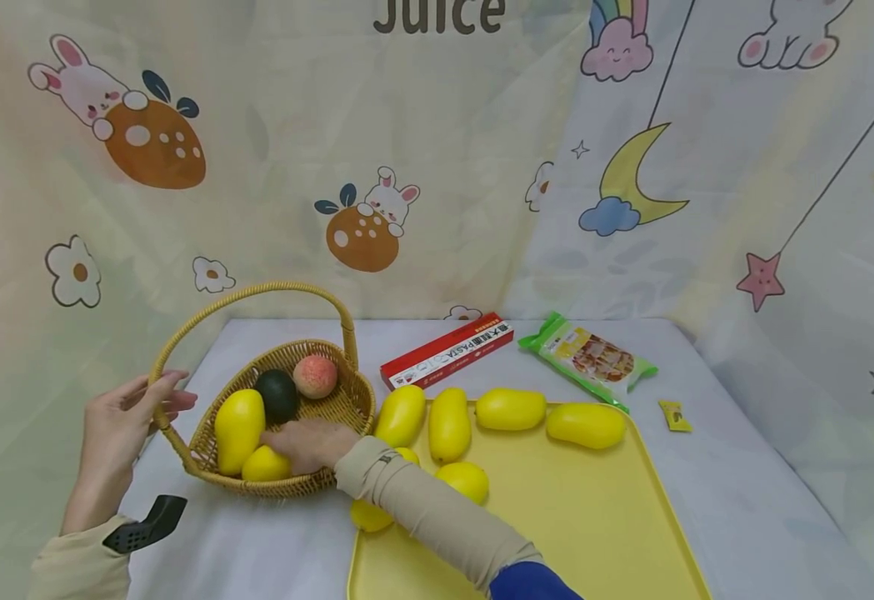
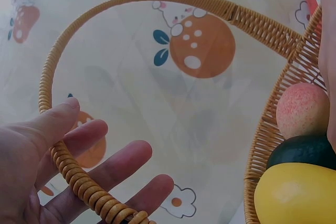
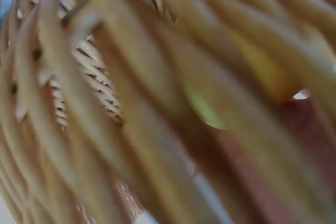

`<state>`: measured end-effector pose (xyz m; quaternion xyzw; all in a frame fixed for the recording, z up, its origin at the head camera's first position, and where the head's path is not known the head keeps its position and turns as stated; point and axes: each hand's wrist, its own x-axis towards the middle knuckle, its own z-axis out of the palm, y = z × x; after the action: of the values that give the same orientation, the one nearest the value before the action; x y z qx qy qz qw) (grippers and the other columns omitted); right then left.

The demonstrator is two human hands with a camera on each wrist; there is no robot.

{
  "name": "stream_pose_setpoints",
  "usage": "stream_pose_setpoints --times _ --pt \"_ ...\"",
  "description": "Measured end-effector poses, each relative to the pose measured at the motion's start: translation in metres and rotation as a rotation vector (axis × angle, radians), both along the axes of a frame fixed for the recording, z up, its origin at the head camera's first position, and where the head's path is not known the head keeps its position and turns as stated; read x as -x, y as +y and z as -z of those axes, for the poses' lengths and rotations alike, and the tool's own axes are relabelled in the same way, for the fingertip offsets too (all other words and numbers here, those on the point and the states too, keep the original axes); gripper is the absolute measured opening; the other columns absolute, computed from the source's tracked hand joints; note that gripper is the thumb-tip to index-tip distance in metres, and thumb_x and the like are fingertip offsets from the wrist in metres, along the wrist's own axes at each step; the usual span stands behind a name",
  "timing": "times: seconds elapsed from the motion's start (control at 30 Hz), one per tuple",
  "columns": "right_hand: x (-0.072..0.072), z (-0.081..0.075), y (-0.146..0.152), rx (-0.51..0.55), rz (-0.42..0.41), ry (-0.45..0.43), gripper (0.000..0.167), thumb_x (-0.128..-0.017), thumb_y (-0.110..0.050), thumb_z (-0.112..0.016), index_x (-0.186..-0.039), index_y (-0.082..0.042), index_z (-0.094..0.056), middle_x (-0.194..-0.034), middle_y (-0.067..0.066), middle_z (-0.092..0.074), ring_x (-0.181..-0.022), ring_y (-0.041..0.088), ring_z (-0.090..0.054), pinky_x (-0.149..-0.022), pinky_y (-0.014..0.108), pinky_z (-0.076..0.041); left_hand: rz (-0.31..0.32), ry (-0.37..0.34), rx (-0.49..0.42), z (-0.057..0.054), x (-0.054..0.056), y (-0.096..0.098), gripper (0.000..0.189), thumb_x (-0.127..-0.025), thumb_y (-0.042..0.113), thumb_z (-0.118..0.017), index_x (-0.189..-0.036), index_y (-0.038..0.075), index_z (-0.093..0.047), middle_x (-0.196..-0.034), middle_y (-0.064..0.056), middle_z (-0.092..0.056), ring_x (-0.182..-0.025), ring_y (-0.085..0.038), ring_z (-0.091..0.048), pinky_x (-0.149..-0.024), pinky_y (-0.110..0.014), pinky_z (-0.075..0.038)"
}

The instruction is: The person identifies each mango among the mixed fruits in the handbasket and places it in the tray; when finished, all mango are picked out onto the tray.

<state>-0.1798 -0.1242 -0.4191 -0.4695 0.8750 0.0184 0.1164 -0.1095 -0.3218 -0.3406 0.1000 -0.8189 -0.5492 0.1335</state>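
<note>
My left hand [image 1: 125, 421] holds the wrapped handle [image 2: 79, 179] of a wicker basket [image 1: 279, 487] at its left side, the thumb in front and the fingers behind. My right hand [image 1: 312, 444] reaches down inside the basket, right beside a lemon [image 1: 266, 465]. Its fingertips are hidden there, and I cannot tell whether they grip the lemon. Also in the basket lie a yellow mango [image 1: 239, 429], a dark green avocado [image 1: 277, 396] and a pink peach [image 1: 316, 377]. Basket weave [image 3: 152, 108] fills most of the right wrist view.
A yellow tray [image 1: 579, 517] carries several mangoes [image 1: 510, 409] along its back edge and lemons [image 1: 463, 481] near its left side, partly under my right sleeve. Behind it lie a red pasta box [image 1: 447, 350] and a green food packet [image 1: 590, 358]. A small yellow sachet [image 1: 675, 416] sits to the right.
</note>
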Motion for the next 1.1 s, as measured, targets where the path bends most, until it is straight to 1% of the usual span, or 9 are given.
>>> stream_pose_setpoints --times 0.1,0.2,0.37,0.47,0.73,0.8,0.9,1.0,1.1 --pt "0.001 -0.001 0.002 0.011 -0.016 0.003 0.032 -0.093 -0.029 -0.063 -0.122 -0.025 -0.050 -0.091 -0.010 -0.055 -0.081 0.004 -0.052 -0.072 0.015 -0.044 -0.003 -0.005 0.001 0.000 0.000 0.000 0.029 -0.093 0.039 -0.060 -0.112 0.019 -0.069 -0.074 0.012 -0.072 -0.072 -0.001 -0.065 -0.064 -0.012 -0.050" --pt "0.003 -0.004 0.007 0.020 -0.016 -0.003 0.043 -0.089 -0.034 -0.067 -0.128 -0.026 -0.049 -0.098 -0.011 -0.058 -0.086 0.003 -0.053 -0.078 0.015 -0.045 -0.006 -0.007 0.003 0.001 -0.001 0.000 0.029 -0.093 0.039 -0.060 -0.112 0.019 -0.069 -0.074 0.012 -0.072 -0.072 -0.001 -0.065 -0.064 -0.012 -0.050" --pt "0.009 -0.017 0.017 0.037 -0.014 0.016 0.059 -0.084 -0.030 -0.074 -0.135 -0.026 -0.045 -0.105 -0.009 -0.058 -0.087 0.004 -0.054 -0.078 0.016 -0.046 0.000 -0.004 -0.003 0.000 -0.001 0.000 0.034 -0.093 0.039 -0.060 -0.115 0.014 -0.068 -0.074 0.011 -0.072 -0.071 0.000 -0.065 -0.064 -0.012 -0.051" --pt "0.011 -0.028 0.025 0.046 -0.025 0.042 0.060 -0.081 -0.029 -0.076 -0.133 -0.025 -0.046 -0.105 -0.007 -0.058 -0.086 0.006 -0.053 -0.075 0.018 -0.047 0.006 -0.002 -0.004 0.000 0.000 -0.001 0.037 -0.093 0.039 -0.060 -0.117 0.011 -0.067 -0.074 0.011 -0.072 -0.071 0.000 -0.065 -0.064 -0.012 -0.051" --pt "0.011 -0.058 0.057 0.053 -0.066 0.118 0.060 -0.083 -0.030 -0.075 -0.135 -0.024 -0.046 -0.111 -0.005 -0.057 -0.085 0.010 -0.053 -0.073 0.022 -0.049 0.020 0.001 -0.012 0.000 0.000 -0.002 0.036 -0.094 0.038 -0.060 -0.118 0.012 -0.067 -0.075 0.010 -0.072 -0.072 0.000 -0.066 -0.065 -0.012 -0.050" --pt "0.010 -0.064 0.066 0.052 -0.084 0.137 0.060 -0.083 -0.031 -0.074 -0.135 -0.023 -0.045 -0.109 -0.005 -0.059 -0.088 0.010 -0.055 -0.076 0.024 -0.050 0.020 0.003 -0.013 0.001 0.000 -0.002 0.035 -0.094 0.038 -0.060 -0.117 0.013 -0.067 -0.075 0.010 -0.072 -0.072 -0.001 -0.066 -0.064 -0.012 -0.050" --pt "0.009 -0.072 0.082 0.047 -0.092 0.159 0.068 -0.082 -0.031 -0.076 -0.139 -0.022 -0.041 -0.115 -0.004 -0.059 -0.094 0.012 -0.056 -0.081 0.026 -0.051 0.021 0.004 -0.016 0.001 0.000 -0.002 0.036 -0.094 0.037 -0.060 -0.117 0.011 -0.067 -0.074 0.010 -0.072 -0.071 0.000 -0.066 -0.064 -0.012 -0.051" --pt "0.007 -0.077 0.101 0.053 -0.106 0.185 0.071 -0.080 -0.030 -0.078 -0.140 -0.020 -0.040 -0.115 -0.001 -0.059 -0.095 0.013 -0.057 -0.080 0.026 -0.051 0.024 0.004 -0.020 0.001 0.001 -0.002 0.035 -0.094 0.037 -0.060 -0.117 0.011 -0.067 -0.075 0.009 -0.073 -0.072 0.000 -0.066 -0.065 -0.011 -0.051" --pt "0.008 -0.079 0.119 0.073 -0.103 0.188 0.066 -0.079 -0.028 -0.079 -0.134 -0.019 -0.046 -0.114 -0.001 -0.058 -0.093 0.013 -0.056 -0.079 0.024 -0.050 0.020 0.013 -0.011 0.001 0.001 -0.002 0.034 -0.094 0.036 -0.060 -0.116 0.011 -0.067 -0.075 0.010 -0.073 -0.072 -0.001 -0.065 -0.065 -0.011 -0.051"
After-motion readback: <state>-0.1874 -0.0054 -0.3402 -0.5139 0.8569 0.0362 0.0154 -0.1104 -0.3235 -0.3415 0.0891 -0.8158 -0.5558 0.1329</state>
